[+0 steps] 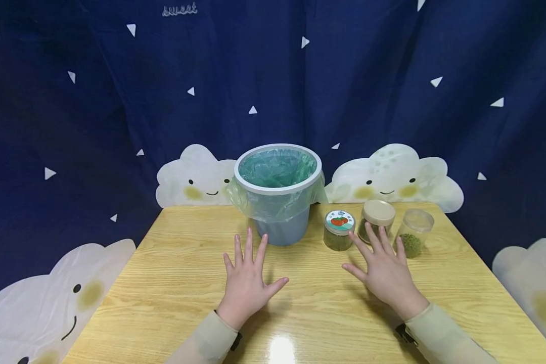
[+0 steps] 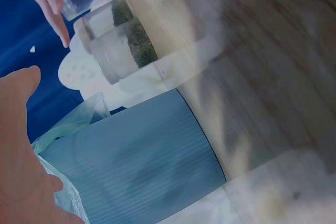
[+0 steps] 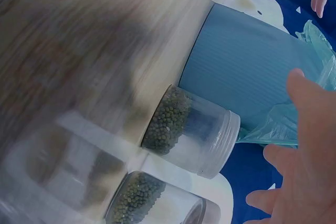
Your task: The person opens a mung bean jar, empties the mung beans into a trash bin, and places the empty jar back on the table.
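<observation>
"sweet" lettering (image 1: 179, 9) on blue curtain (image 1: 236, 60), tomato-picture label (image 1: 339, 221) atop jar (image 1: 338, 239), its characters too small to read

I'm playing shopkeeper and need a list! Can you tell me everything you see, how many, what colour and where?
Bin: 1, blue-grey, back of the table
Bag: 1, see-through green, in the bin and over its rim
Jars: 3, clear with green bits inside, right of the bin
Jar tops: 3, tomato-picture, beige and cloudy, on the jars
Table: 1, light wood, under the bin
Curtain: 1, dark blue, behind the table
Clouds: 4, white, on the curtain
Triangles: lots, white, on the curtain
Left grip: 1, beige sleeve, before the bin
Right grip: 1, beige sleeve, before the jars
</observation>
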A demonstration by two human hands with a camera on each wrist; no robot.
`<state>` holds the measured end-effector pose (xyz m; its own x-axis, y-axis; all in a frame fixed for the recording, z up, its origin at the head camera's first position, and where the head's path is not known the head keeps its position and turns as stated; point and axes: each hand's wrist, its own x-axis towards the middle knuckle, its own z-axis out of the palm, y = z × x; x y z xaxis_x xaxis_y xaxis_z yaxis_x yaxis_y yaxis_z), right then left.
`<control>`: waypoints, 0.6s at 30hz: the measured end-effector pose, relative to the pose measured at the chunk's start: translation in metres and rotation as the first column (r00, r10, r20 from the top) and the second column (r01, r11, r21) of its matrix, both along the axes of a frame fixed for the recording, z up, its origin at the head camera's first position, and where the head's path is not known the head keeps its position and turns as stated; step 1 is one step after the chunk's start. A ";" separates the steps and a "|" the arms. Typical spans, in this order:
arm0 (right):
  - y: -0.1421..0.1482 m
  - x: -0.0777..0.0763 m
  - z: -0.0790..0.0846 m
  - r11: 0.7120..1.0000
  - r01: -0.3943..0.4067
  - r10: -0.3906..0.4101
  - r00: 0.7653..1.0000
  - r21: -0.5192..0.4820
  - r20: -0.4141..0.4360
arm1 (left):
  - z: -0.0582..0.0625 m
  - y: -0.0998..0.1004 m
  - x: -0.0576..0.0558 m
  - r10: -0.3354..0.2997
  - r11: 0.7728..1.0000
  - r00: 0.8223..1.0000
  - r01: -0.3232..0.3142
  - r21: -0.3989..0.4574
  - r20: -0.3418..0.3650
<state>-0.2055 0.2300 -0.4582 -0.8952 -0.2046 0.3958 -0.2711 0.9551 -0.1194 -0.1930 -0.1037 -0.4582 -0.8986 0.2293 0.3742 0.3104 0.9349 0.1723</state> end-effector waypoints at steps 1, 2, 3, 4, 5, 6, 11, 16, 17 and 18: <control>0.000 0.000 0.000 1.000 -0.002 0.002 1.000 0.001 -0.003 | 0.000 0.000 0.000 -0.001 1.000 1.000 0.001 0.001 -0.002; 0.000 0.000 0.000 1.000 -0.004 0.004 1.000 0.003 -0.006 | -0.001 0.000 0.000 -0.003 1.000 1.000 0.004 0.005 -0.007; 0.000 0.000 -0.001 1.000 -0.005 0.005 1.000 0.003 -0.010 | -0.001 0.000 0.000 -0.004 1.000 1.000 0.004 0.005 -0.007; 0.000 0.000 -0.001 1.000 -0.006 0.007 1.000 0.003 -0.014 | -0.002 0.001 0.000 -0.005 1.000 1.000 0.005 0.007 -0.010; 0.000 0.000 -0.001 1.000 -0.007 0.007 1.000 0.002 -0.017 | -0.002 0.001 0.000 -0.006 1.000 1.000 0.006 0.007 -0.018; 0.000 0.000 -0.002 1.000 -0.009 0.009 1.000 0.001 -0.021 | -0.002 0.001 0.000 -0.006 1.000 1.000 0.006 0.008 -0.020; -0.001 -0.002 -0.004 1.000 -0.015 0.014 0.999 -0.007 -0.052 | -0.002 0.001 0.000 0.001 1.000 1.000 -0.001 0.011 -0.017; -0.002 -0.003 -0.005 0.998 -0.019 0.015 0.997 -0.057 -0.071 | -0.002 0.000 -0.001 0.006 1.000 0.998 -0.006 0.014 -0.064; -0.002 -0.003 -0.005 0.998 -0.020 0.015 0.997 -0.065 -0.076 | -0.002 0.000 -0.001 0.006 1.000 0.996 -0.004 0.015 -0.084; -0.002 -0.002 -0.004 0.997 -0.021 0.015 0.997 -0.074 -0.081 | -0.002 -0.001 -0.002 0.002 1.000 0.994 0.000 0.017 -0.105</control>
